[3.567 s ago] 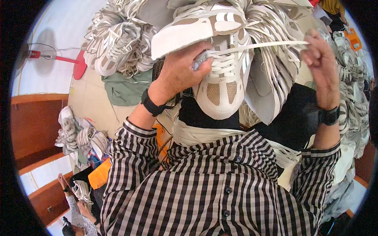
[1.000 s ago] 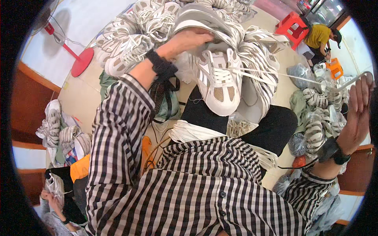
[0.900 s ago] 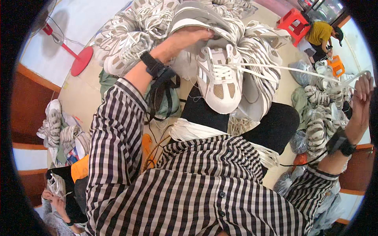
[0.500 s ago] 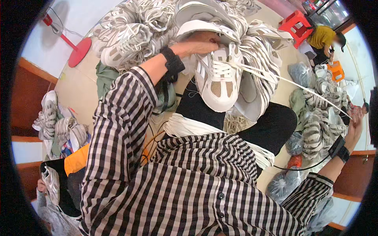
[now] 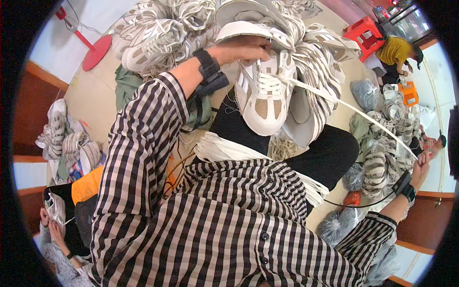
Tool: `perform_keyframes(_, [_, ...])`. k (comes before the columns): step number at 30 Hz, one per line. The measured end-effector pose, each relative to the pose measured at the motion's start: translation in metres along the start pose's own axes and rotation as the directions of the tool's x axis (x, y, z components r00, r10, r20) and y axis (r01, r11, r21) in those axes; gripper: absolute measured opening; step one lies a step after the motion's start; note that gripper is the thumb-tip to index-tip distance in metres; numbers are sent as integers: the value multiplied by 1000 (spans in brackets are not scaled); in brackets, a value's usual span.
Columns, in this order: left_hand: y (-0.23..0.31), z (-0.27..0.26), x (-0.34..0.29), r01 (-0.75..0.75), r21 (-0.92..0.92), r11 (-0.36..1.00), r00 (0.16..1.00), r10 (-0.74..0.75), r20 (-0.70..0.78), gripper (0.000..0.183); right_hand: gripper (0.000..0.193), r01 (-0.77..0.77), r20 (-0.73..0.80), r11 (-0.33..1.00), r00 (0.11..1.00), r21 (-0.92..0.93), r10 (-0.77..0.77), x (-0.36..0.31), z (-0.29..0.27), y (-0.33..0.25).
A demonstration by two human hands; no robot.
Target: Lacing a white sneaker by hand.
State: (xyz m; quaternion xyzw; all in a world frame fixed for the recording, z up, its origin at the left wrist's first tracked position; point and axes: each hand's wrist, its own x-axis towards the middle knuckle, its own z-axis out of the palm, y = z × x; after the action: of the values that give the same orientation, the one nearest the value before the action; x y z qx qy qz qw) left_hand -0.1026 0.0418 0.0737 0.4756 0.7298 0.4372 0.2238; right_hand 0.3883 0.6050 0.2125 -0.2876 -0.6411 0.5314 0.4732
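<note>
A white and beige sneaker (image 5: 267, 112) with mesh patches hangs toe down above my lap, its front rows laced. My left hand (image 5: 244, 50) grips it near the tongue and collar, fingers closed. A long white shoelace (image 5: 356, 109) runs taut from the sneaker's upper eyelets out to the far right. There my right hand (image 5: 420, 171) is closed around the lace's end, arm stretched wide. Beside the sneaker hangs a stack of similar shoes (image 5: 318, 81). A bundle of white laces (image 5: 227, 149) lies across my lap.
Piled sneakers (image 5: 162, 43) fill the far left, near a red round stand base (image 5: 98, 52). A red stool (image 5: 364, 39) stands far right. More shoes (image 5: 377, 165) and plastic bags (image 5: 334, 225) lie at the right. Co-workers sit right and lower left, one holding a shoe (image 5: 55, 208).
My right hand has come slightly down and inward, still holding the lace, whose strands now run closer together. My left hand stays on the sneaker. The lower-left co-worker's second hand has come into view.
</note>
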Motion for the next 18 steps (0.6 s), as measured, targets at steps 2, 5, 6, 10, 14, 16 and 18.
perform_keyframes(2, [4, -1, -6, -90, 15, 996, 995, 91, -50, 48, 12, 52, 38, 994, 998, -95, -48, -19, 26, -3])
perform_keyframes(5, [5, 1, -5, -128, -68, 989, 988, 120, -101, 46, 12, -153, 135, 984, 981, 92, 140, -60, 112, -7])
perform_keyframes(6, [4, 1, -6, -211, -69, 975, 968, 199, -152, 41, 8, -153, 235, 988, 961, 12, 146, -78, 148, -6])
perform_keyframes(10, [6, 0, -6, -73, -236, 969, 996, 61, -58, 40, 8, 107, 476, 916, 874, -386, 99, -169, 297, 8])
perform_keyframes(14, [11, 0, -8, 16, -21, 1000, 991, -19, -130, 43, 14, 587, 831, 781, 530, -214, -171, -240, 406, 27])
perform_keyframes(16, [10, 3, -7, 1, -40, 999, 992, -6, -125, 44, 14, 712, 882, 682, 418, -169, -217, -254, 435, 33])
perform_keyframes(18, [2, 6, -6, -104, -48, 993, 976, 93, -196, 43, 11, 839, 889, 536, 313, -94, -334, -259, 453, 39])
